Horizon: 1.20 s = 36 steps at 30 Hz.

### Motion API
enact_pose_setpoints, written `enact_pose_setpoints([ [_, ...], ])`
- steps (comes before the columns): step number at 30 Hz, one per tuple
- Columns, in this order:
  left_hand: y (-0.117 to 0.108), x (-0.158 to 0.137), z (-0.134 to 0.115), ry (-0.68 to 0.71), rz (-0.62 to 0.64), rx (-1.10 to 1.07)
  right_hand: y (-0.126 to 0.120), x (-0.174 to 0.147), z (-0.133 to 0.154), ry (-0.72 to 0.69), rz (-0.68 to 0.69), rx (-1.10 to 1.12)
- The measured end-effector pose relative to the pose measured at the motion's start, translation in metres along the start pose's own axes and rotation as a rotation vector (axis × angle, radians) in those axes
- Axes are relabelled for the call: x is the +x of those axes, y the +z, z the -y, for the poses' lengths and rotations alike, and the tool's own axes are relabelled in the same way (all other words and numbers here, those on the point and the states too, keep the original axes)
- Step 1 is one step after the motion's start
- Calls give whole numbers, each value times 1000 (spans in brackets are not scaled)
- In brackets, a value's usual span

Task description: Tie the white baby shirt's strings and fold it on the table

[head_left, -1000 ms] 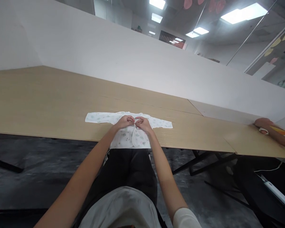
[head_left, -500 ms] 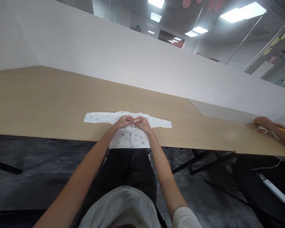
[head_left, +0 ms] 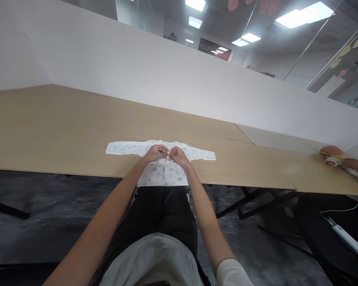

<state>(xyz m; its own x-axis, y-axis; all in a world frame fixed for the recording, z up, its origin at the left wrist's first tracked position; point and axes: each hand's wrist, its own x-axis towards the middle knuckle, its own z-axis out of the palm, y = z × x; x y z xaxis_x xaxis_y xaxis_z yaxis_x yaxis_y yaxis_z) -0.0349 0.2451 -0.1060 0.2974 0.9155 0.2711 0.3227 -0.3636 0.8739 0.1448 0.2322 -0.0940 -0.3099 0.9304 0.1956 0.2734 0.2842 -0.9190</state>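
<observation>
A small white long-sleeved baby shirt [head_left: 155,173] with a fine printed pattern lies front side up on the table, its sleeves spread to both sides. Its lower hem reaches over the table's front edge. My left hand [head_left: 155,153] is closed in a pinch on the front opening, just below the neckline. Facing it, my right hand [head_left: 179,155] pinches the other side of the same opening. The fingertips of both hands nearly meet, and they hide the bit of cloth or fastening between them.
The light wooden table [head_left: 62,127] runs along a white partition wall [head_left: 155,79]. At the far right, another person's hand [head_left: 356,167] is near a doll-like object [head_left: 331,153]. A white power strip [head_left: 349,239] lies on a black chair [head_left: 316,222] below.
My fingers have shifted slightly at the shirt's opening, the right fingertips lifting a little. The shirt stays in place. At the far right, the other person's hand has moved.
</observation>
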Motion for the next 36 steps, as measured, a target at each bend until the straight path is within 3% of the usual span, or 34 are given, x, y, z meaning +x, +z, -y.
enact_pose_setpoints([
  [6,0,0,2,1,7,0,0,1,-3,-25,-13,-11],
  [24,-1,-2,-2,29,-4,120,-3,3,4,133,-31,59],
  [29,0,-3,-9,13,-25,198,-2,8,-6,179,-31,94],
  [36,3,-3,-16,30,-89,430,-3,12,-3,160,17,-75],
])
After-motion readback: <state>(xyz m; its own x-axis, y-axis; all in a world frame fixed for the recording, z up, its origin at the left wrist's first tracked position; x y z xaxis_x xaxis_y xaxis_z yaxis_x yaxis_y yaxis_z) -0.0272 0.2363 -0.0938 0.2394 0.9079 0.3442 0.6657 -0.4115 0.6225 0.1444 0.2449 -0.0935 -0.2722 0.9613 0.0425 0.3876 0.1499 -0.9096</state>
